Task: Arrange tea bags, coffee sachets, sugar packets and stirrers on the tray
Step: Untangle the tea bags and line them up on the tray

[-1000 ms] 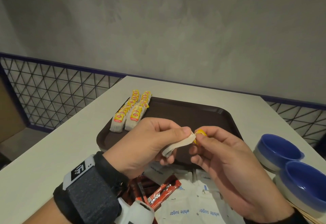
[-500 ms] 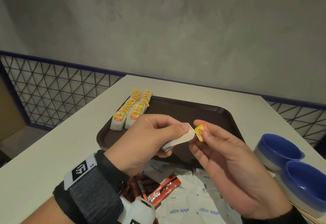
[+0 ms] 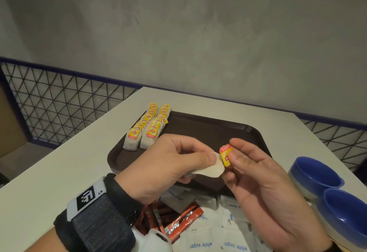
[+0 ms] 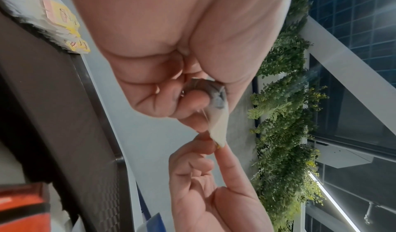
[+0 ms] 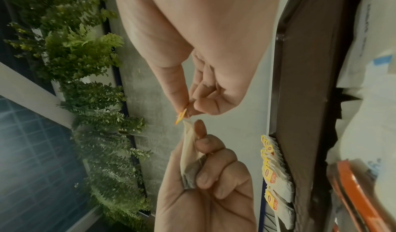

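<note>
Tea bag sits pinched in the left hand, long axis toward three o'clock, where the right hand pinches its tag; tray rows lie at eleven o'clock.

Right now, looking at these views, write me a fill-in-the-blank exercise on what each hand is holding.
1. The left hand grips the white ____ of a tea bag.
2. The right hand pinches the tea bag's yellow paper ____.
3. Two rows of tea bags stand at the far left of the brown ____.
4. Two ____ bowls sit to the right.

Missing words: pouch; tag; tray; blue
</note>
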The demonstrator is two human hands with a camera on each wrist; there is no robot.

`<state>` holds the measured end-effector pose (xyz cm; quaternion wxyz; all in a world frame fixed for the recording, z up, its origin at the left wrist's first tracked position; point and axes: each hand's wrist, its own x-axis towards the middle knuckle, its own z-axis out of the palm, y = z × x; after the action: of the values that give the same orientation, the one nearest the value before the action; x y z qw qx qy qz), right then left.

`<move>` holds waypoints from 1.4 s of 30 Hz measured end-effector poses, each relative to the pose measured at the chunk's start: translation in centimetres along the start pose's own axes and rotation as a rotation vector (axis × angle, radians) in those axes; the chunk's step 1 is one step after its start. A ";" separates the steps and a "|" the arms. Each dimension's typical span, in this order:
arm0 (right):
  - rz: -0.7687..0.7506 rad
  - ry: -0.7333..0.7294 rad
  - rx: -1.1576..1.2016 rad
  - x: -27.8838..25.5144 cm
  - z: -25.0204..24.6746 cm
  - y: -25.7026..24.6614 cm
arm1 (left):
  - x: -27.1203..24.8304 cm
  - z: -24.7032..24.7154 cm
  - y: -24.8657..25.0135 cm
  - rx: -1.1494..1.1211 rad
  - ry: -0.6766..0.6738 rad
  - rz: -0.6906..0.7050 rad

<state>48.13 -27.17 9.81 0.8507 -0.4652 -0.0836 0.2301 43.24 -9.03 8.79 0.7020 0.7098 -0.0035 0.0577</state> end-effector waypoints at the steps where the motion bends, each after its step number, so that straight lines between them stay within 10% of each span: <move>1: 0.001 -0.004 -0.008 -0.1 0.0 -0.1 | 0.0 0.0 0.0 0.001 0.002 0.004; 10: -0.217 0.008 -0.522 -0.3 0.2 0.4 | 0.1 0.0 -0.3 0.063 0.029 0.058; 28: 0.040 -0.041 -0.306 -0.4 0.3 -0.1 | -0.4 0.2 0.4 0.047 0.027 0.150; 42: -0.133 0.019 -0.390 -0.5 0.0 -0.4 | -0.5 0.3 0.7 0.056 0.027 0.219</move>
<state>47.80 -27.59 10.22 0.7585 -0.6168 -0.1490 0.1486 42.70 -9.34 9.45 0.6715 0.7235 -0.0700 0.1439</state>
